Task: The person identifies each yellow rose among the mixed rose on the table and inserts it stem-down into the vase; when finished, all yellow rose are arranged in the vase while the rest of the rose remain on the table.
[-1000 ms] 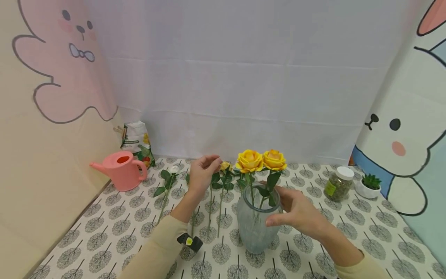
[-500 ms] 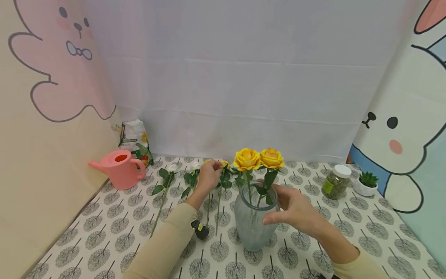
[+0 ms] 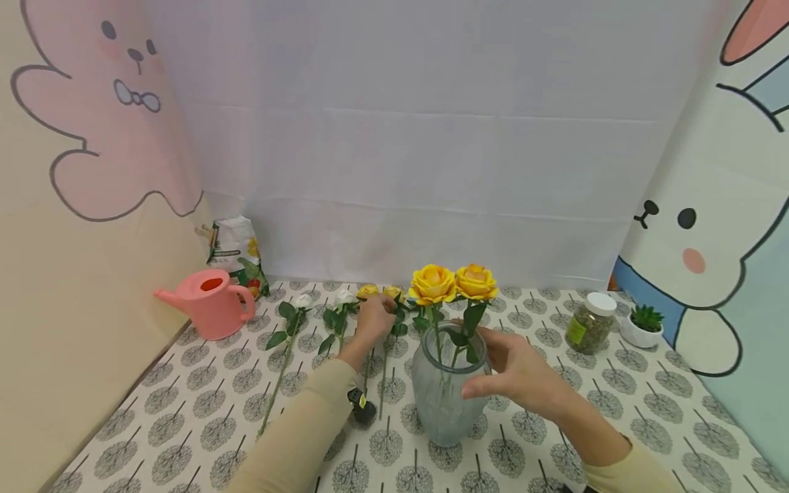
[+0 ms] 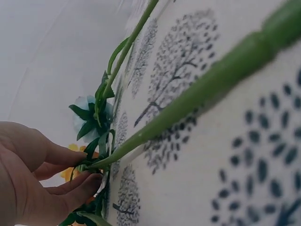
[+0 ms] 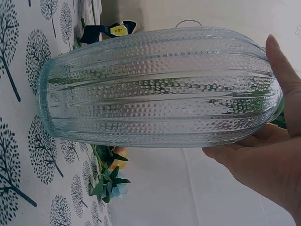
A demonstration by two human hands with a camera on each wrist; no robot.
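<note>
Head view: my left hand (image 3: 376,318) works among flowers (image 3: 302,301) lying on the table (image 3: 493,472), left of the vase (image 3: 446,404) with two yellow roses (image 3: 433,284). Left wrist: that hand pinches a stem (image 4: 197,96). Right wrist: my right hand (image 5: 270,162) grips the vase near its rim.

I have a free lane between the white-lidded jar (image 3: 590,327) and the right hand (image 3: 522,373). Rightward from the left hand (image 3: 374,322), the ribbed glass vase (image 3: 446,404) and its two upright yellow roses (image 3: 433,285) bar my way; leaves (image 4: 91,149) crowd the left fingertips (image 4: 87,187), how tightly I can't quite judge.
</note>
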